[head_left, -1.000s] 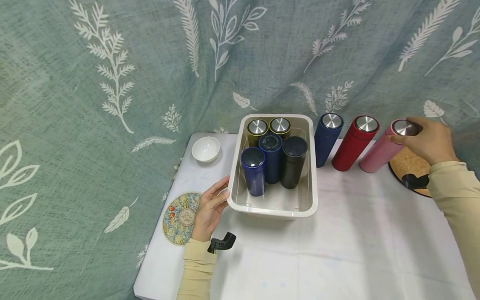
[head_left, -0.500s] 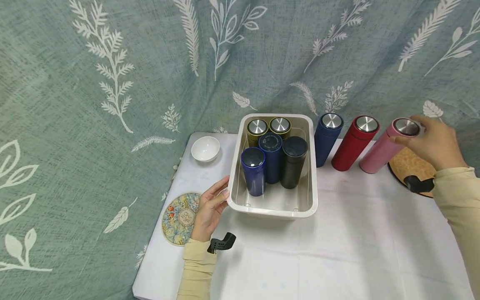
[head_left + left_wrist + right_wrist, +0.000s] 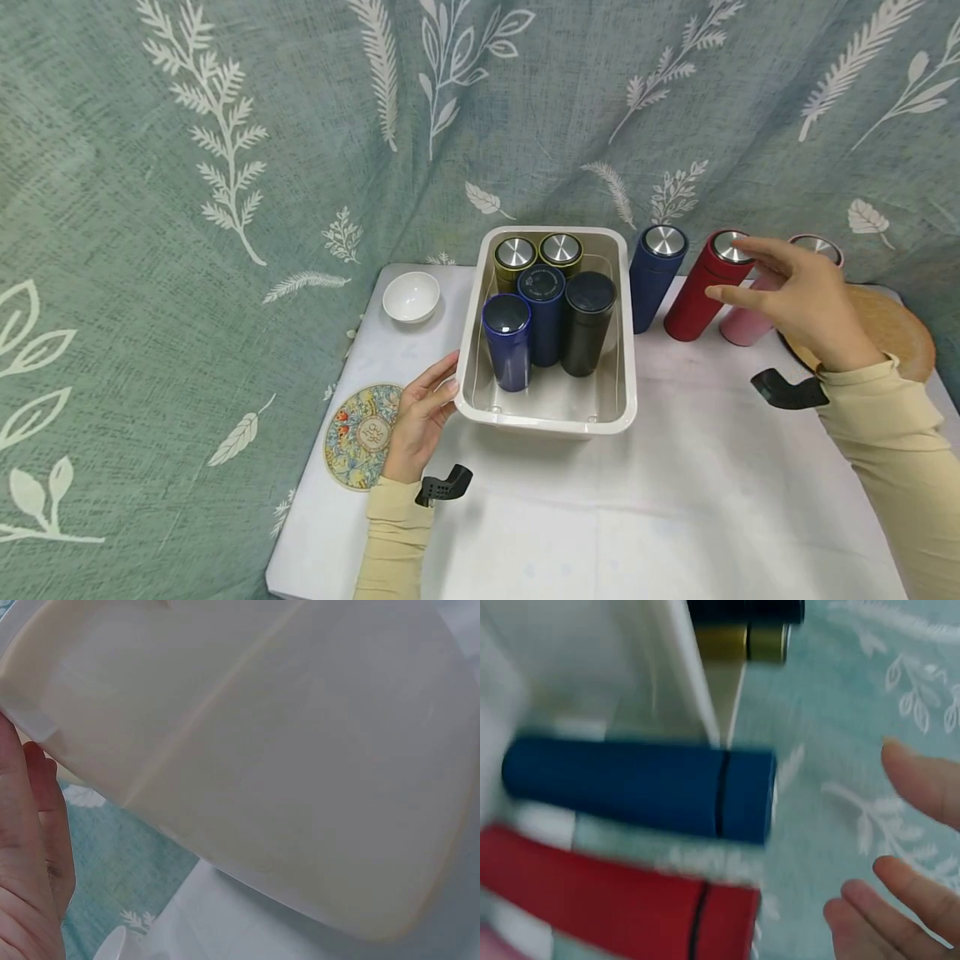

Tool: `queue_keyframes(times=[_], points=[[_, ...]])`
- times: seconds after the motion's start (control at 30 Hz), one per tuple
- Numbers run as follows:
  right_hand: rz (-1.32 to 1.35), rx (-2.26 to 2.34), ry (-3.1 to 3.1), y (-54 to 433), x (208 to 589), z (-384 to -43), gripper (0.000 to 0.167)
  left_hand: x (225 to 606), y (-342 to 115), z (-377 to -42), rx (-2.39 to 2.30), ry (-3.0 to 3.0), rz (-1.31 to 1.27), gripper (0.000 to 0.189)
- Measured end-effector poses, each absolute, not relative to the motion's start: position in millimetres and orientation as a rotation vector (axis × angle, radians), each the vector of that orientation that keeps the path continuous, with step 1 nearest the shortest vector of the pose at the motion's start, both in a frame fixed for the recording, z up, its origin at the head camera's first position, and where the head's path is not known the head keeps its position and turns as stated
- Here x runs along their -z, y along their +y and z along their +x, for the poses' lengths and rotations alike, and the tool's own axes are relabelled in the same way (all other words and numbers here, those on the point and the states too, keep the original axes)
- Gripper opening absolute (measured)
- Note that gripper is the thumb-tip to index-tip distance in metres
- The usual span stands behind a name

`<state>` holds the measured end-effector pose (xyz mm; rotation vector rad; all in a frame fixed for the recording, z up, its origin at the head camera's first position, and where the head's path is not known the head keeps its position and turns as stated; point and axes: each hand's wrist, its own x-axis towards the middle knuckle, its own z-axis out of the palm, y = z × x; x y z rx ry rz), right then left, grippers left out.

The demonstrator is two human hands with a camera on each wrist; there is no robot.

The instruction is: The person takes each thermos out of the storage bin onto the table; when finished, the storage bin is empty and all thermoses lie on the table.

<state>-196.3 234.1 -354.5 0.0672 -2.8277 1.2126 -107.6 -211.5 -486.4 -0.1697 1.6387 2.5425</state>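
My left hand point(image 3: 422, 417) holds the left side of a cream plastic bin point(image 3: 545, 427), fingers and thumb at its rim. In the left wrist view, the bin's outer wall point(image 3: 300, 765) fills most of the picture. Several thermos bottles stand inside, among them a glossy blue thermos point(image 3: 512, 358) and a black thermos point(image 3: 585, 342). My right hand point(image 3: 810, 304), thumb and fingers apart, hovers by the red thermos point(image 3: 701, 296), overlapping it and the pink thermos point(image 3: 744, 321) in the head view. It holds nothing. Left of the red one stands a navy thermos point(image 3: 651, 287).
A white bowl point(image 3: 411, 298) and a round patterned mat point(image 3: 360, 442) lie on the table's left side. Behind the right forearm is a round wooden board point(image 3: 896, 329). A leaf-patterned curtain point(image 3: 300, 125) rises at the back and left of the white-covered table point(image 3: 600, 517).
My right hand has let go of the pink thermos's top and moved left to the red one. The left hand and the bin have stayed in place.
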Motion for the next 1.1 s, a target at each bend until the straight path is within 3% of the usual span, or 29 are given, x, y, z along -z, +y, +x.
queue_keyframes(times=[0.57, 1.1], points=[[0.359, -1.938, -2.647, 162, 394, -193, 0.069, 486, -211, -107, -2.545, 1.631, -0.182, 0.054], [0.422, -1.958, -2.676, 135, 413, -212, 0.077, 485, -212, -107, -2.553, 1.621, -0.189, 0.053]])
